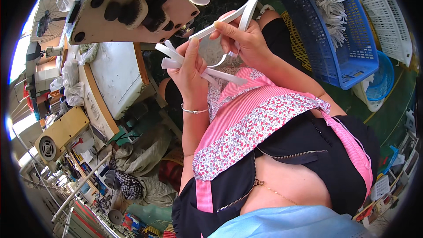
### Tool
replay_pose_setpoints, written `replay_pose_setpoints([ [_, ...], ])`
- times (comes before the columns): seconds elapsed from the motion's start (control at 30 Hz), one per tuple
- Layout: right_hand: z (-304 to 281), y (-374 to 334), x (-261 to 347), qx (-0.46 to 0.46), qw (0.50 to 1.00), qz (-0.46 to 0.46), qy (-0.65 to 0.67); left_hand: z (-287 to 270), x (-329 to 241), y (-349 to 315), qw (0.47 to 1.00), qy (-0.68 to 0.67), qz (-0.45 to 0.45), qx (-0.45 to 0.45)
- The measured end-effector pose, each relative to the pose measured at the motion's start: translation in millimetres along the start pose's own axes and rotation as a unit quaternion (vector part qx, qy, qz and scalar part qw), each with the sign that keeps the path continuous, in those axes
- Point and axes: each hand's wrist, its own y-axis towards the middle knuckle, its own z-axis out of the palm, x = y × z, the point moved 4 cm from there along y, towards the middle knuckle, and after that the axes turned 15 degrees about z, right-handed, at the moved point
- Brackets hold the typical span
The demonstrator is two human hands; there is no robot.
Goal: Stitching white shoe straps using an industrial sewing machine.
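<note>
A narrow white fabric strap (204, 32) runs between my two hands above my lap. My left hand (189, 68), with a bracelet at its wrist, is closed on the strap, thumb pressed against it. Several white strap ends stick out on both sides of its fingers. Higher and to the right, my right hand (246, 37) pinches the strap between thumb and fingers. A folded white length (252, 5) rises above that hand, and a thin loop hangs below it. Whether the strips are one piece or several, I cannot tell.
A sewing machine (128, 6) with a dusty underside stands just beyond my left hand, beside a white worktable (115, 77). To the right is a blue plastic basket (352, 68) holding bundled white straps (328, 6). A white basket (387, 22) and a blue round tub (385, 77) are beside it.
</note>
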Motion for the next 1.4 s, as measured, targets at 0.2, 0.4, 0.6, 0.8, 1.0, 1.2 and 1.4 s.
replay_pose_setpoints([
  [0.2,-0.9,9.1,7.6,-0.034,0.999,-0.003,-0.034,13.8,-8.3,4.3,0.994,0.085,0.067,-0.026],
  [0.4,2.3,15.5,16.8,-0.016,0.998,-0.018,-0.058,11.4,-10.6,6.1,0.992,0.102,0.073,-0.036],
  [0.6,8.1,18.9,19.1,0.020,0.995,-0.010,-0.101,3.1,-14.8,6.0,0.988,0.102,0.093,-0.072],
  [0.8,11.3,24.2,13.2,0.055,0.997,0.000,-0.061,-13.5,-24.1,3.5,0.985,0.108,0.093,-0.093],
  [1.0,17.9,23.6,11.1,0.058,0.996,0.013,-0.063,-33.7,-32.8,2.0,0.984,0.097,0.088,-0.118],
  [1.2,18.6,23.1,12.0,0.057,0.996,0.013,-0.074,-63.1,-32.2,9.1,0.990,0.029,0.094,-0.098],
  [1.4,20.9,21.4,7.9,0.034,0.997,0.003,-0.066,-41.2,-3.5,9.8,0.946,-0.310,0.060,0.077],
])
